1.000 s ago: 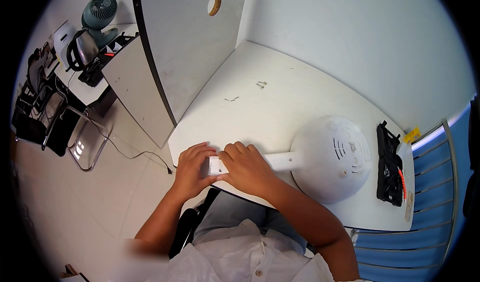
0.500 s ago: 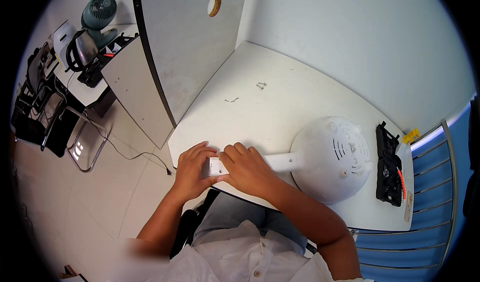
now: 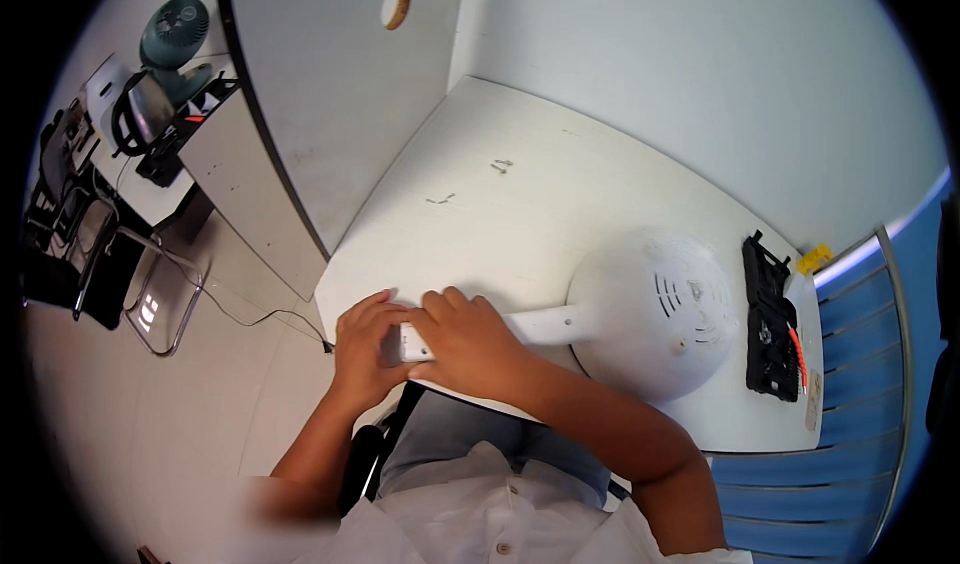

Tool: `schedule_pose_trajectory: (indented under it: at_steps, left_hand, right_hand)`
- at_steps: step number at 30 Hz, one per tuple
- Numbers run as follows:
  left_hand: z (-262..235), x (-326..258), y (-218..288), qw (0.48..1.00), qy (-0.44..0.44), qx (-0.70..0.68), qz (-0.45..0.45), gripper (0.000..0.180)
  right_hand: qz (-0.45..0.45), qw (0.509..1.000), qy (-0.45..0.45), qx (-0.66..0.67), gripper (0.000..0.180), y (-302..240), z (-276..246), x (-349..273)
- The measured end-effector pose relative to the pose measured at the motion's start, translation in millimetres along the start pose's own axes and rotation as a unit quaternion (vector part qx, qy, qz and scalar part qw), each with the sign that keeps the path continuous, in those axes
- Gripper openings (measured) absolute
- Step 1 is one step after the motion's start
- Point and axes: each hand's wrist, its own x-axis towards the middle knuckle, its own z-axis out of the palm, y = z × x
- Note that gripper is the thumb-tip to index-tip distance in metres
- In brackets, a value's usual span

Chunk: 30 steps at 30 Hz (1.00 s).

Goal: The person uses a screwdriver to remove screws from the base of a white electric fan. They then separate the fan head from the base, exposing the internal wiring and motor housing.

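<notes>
A white, round-bodied electric pot (image 3: 625,339) lies upside down on the white table, its vented base facing up and its long handle (image 3: 540,326) pointing left. My right hand (image 3: 465,349) is closed over the handle near its end, fingers across the top. My left hand (image 3: 368,349) curls around the tip of the handle, fingers on the far side and thumb on the near side. Both thumbs come close together at the table's near edge. Small holes show in the handle's upturned face. Several small screws (image 3: 501,166) lie farther back on the table.
An open black tool case (image 3: 770,329) with a red-handled tool (image 3: 798,354) lies at the table's right. Behind it sits a yellow object (image 3: 815,259). A grey partition (image 3: 340,94) and white wall border the table. Metal rails (image 3: 890,324) stand right; a chair (image 3: 150,294) stands left.
The whole view has shifted slightly, so table, pot and hands appear a little farther left. Both hands stay at the handle's end with nearly the same grip.
</notes>
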Motion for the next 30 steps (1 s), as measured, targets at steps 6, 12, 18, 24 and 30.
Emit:
schedule_pose_trajectory:
  at_steps: [6,12,18,24,30]
  left_hand:
    - [3,1,3,0.999,0.028,0.02,0.015,0.053]
    - [3,-3,-3,0.998,0.033,-0.034,0.042,0.052]
    - [3,-6,5,0.998,0.034,-0.043,0.043,0.049]
    - [1,-7,5,0.997,0.028,-0.062,0.023,0.05]
    - [0,-7,4,0.997,0.019,-0.078,0.012,0.05]
  right_hand:
    - [0.022,0.999,0.031,-0.005,0.05,0,13,3]
    - [0.001,0.999,0.046,-0.015,0.05,-7,2,0]
    - [-0.047,0.988,0.127,-0.071,0.046,-5,1,-6]
    - [-0.038,0.992,0.105,-0.062,0.051,-7,-3,-5]
    - [-0.037,0.994,0.089,-0.045,0.048,-7,-7,-4]
